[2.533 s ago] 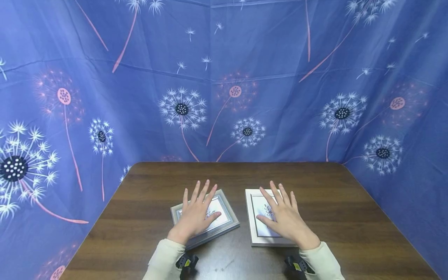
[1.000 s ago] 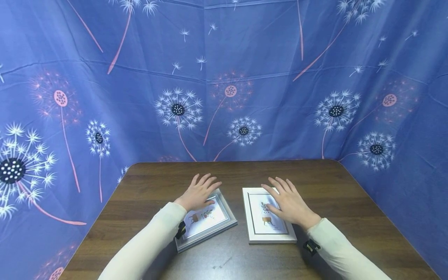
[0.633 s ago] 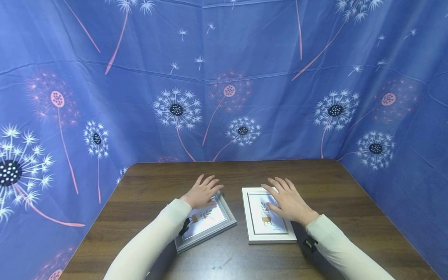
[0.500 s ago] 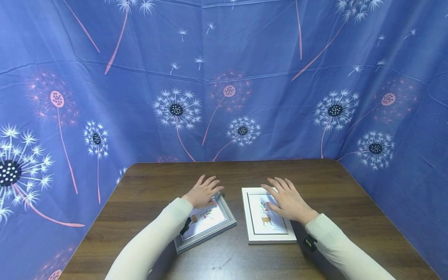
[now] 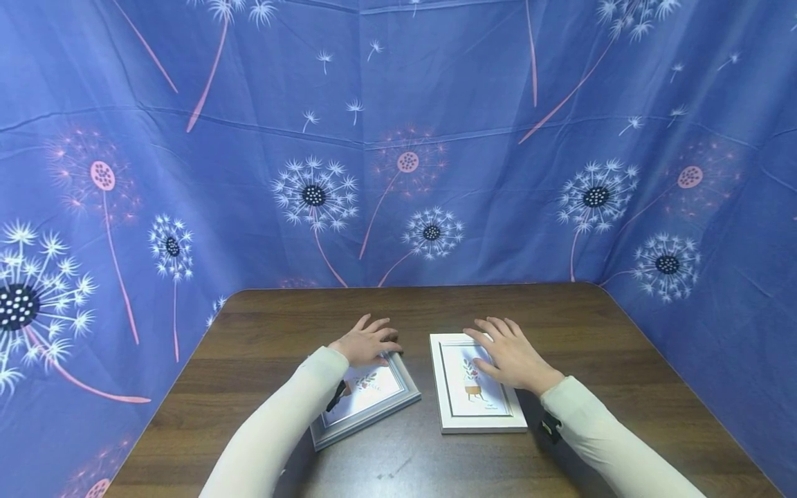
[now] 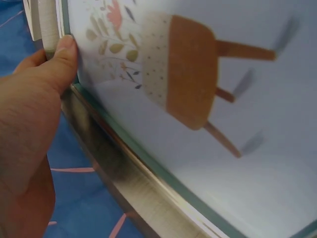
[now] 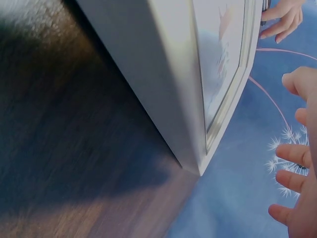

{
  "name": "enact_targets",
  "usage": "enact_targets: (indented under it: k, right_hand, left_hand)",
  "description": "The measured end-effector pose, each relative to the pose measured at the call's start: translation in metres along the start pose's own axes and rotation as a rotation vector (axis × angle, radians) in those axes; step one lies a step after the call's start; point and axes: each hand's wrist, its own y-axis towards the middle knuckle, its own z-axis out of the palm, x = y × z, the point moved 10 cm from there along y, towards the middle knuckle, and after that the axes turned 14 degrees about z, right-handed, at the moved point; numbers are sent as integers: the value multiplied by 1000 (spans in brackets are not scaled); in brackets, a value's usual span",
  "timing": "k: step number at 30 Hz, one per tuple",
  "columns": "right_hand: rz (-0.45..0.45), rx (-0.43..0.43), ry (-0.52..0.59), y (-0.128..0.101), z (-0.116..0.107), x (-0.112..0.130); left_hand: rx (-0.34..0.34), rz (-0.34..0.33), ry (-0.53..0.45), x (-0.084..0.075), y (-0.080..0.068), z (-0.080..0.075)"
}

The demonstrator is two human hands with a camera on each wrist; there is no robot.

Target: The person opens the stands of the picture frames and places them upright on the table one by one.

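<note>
A grey picture frame [image 5: 371,418] lies face up and turned askew on the table. My left hand [image 5: 364,345] grips its far edge. In the left wrist view the thumb of my left hand [image 6: 34,104] lies on the front of the grey frame [image 6: 124,153], fingers passing behind the edge. Its picture shows a plant in an orange pot on legs. To the right, a white picture frame [image 5: 482,423] lies straight, face up. Above its upper right part is my right hand [image 5: 513,356], fingers spread. In the right wrist view, my right hand [image 7: 302,193] appears apart from the white frame [image 7: 163,74].
Both frames rest on a brown wooden table [image 5: 398,463] with rounded far corners. A blue curtain [image 5: 398,138] printed with dandelions hangs behind the table and along both sides. Dark wrist cameras, such as the right one [image 5: 551,427], are strapped beneath the sleeves.
Both hands were spread over the frames at first. My left hand has moved to the grey frame's far edge and its fingers have bent round it. The right hand hardly moves lately.
</note>
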Motion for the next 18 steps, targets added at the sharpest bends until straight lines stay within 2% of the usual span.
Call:
enact_targets:
  k: [2, 9, 18]
  right_hand:
    - [-4, -4, 5, 0, 0, 0]
    - [0, -3, 17, -2, 0, -1]
    - [2, -30, 18, -2, -2, -2]
  left_hand:
    - [-6, 15, -23, -1, 0, 0]
    - [14, 3, -62, 2, 3, 9]
    - [-20, 54, 68, -1, 7, 6]
